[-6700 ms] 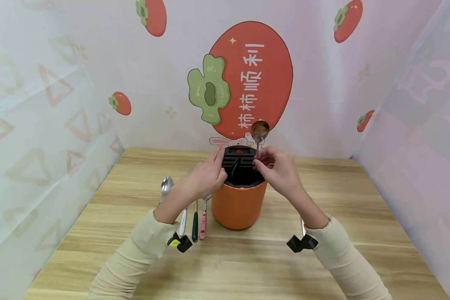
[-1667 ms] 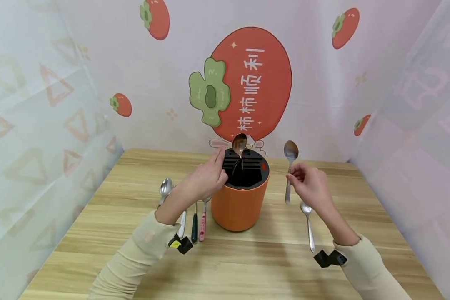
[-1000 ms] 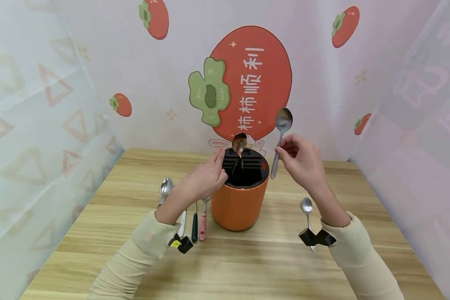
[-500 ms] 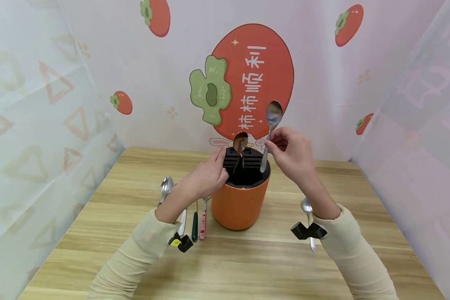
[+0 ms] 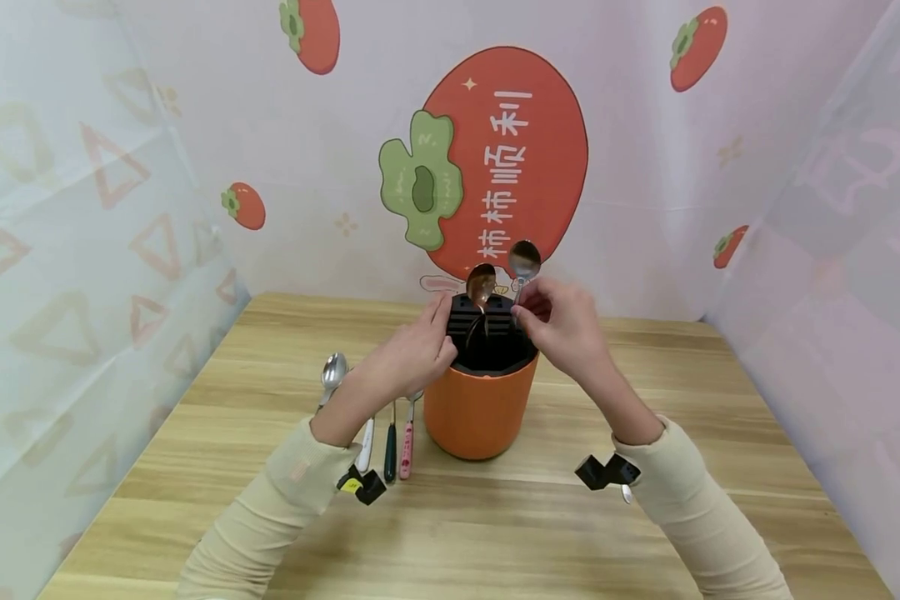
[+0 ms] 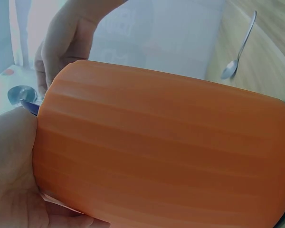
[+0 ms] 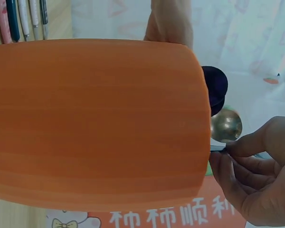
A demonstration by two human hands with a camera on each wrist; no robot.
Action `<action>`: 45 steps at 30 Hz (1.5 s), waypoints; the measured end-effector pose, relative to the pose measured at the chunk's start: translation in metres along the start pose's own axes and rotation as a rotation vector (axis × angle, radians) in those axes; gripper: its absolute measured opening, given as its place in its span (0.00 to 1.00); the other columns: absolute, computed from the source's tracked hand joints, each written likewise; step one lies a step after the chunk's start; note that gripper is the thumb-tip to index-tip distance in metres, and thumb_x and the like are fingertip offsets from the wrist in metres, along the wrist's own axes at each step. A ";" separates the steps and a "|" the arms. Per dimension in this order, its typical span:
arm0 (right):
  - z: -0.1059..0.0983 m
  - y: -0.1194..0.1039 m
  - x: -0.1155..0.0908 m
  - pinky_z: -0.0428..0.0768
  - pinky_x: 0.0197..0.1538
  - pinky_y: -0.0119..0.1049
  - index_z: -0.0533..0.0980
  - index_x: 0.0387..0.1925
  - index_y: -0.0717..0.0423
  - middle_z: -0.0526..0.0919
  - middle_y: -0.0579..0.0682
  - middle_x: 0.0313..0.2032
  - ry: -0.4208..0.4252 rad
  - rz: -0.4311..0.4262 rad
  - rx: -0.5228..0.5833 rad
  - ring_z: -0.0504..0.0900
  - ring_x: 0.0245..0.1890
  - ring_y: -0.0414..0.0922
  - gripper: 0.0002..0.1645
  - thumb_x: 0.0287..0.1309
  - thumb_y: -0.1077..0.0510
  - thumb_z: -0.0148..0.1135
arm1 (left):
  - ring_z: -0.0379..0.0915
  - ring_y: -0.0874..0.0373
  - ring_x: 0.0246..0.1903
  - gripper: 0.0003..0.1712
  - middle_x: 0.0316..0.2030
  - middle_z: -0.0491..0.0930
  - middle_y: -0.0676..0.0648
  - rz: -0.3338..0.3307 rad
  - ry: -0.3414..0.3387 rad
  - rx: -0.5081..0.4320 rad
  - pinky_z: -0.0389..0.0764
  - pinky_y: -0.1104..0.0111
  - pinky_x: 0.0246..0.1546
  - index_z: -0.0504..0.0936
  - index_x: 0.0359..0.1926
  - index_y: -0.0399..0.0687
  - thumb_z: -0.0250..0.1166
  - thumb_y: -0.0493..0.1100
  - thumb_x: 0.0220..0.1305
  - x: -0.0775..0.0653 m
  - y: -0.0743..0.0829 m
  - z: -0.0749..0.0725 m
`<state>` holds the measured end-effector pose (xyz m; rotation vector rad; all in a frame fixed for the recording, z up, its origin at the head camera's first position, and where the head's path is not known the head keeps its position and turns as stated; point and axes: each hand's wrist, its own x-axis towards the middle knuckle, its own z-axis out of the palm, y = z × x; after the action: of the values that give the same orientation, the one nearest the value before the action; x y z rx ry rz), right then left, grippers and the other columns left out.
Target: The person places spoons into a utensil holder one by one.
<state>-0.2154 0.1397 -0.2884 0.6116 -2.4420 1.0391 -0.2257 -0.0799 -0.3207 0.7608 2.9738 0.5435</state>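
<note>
An orange utensil holder with a black slotted top stands upright on the table. My left hand grips its left side near the rim, thumb on one side and fingers on the other. With thumb and fingertips my right hand pinches a silver spoon by its handle, bowl up. Its lower end dips in at the holder's right side. A copper-coloured spoon stands bowl up in the holder, with a dark utensil partly seen beside it. In the right wrist view the held handle meets the rim.
Left of the holder lie several utensils, among them a silver spoon, a white handle, a green handle and a pink handle. Another spoon lies to the right, mostly under my right wrist in the head view. Printed cloth encloses the table.
My right hand has brought the silver spoon from the table's right side left to the holder and lowered its handle end in. The left hand stays at the rim.
</note>
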 end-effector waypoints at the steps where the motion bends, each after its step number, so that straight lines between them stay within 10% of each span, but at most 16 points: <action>1: 0.001 0.001 -0.001 0.80 0.33 0.34 0.76 0.31 0.60 0.82 0.52 0.27 -0.010 0.002 -0.003 0.80 0.27 0.43 0.03 0.53 0.64 0.63 | 0.55 0.49 0.67 0.38 0.73 0.39 0.43 0.000 0.001 0.001 0.61 0.58 0.65 0.38 0.73 0.39 0.36 0.50 0.67 0.000 0.000 0.000; 45: -0.016 0.033 -0.031 0.79 0.34 0.28 0.79 0.35 0.63 0.84 0.54 0.31 -0.022 0.133 -0.042 0.82 0.30 0.45 0.07 0.53 0.64 0.64 | 0.58 0.47 0.65 0.38 0.73 0.38 0.43 0.006 0.007 0.006 0.63 0.58 0.63 0.38 0.73 0.39 0.35 0.50 0.67 0.000 0.000 0.001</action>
<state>-0.2049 0.1795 -0.3131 0.4538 -2.5462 1.0333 -0.2260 -0.0798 -0.3216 0.7705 2.9817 0.5394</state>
